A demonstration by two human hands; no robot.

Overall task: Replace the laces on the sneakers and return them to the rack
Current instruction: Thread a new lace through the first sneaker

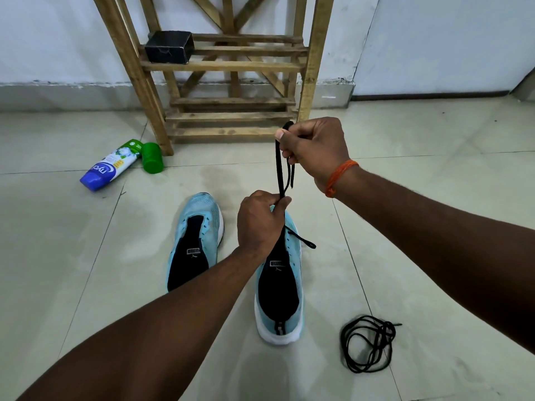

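Lace (279, 166): black, doubled, held taut above the near sneaker (291, 322) on the floor. Left hand (259, 222): fingers pinch its lower part. Right hand (315, 149): fingers curl round its top. Risk: a hard upward pull likely drags an end from the eyelets. Nearby: far sneaker (199, 235), coiled lace (367, 342), rack (231, 66).

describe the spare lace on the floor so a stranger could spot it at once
Start at the wooden rack against the wall and come down the floor to the right sneaker. Just right of its heel lies the loose black lace, a tangled coil flat on the tiles, unlike the stretched lace pulled up above the shoe.
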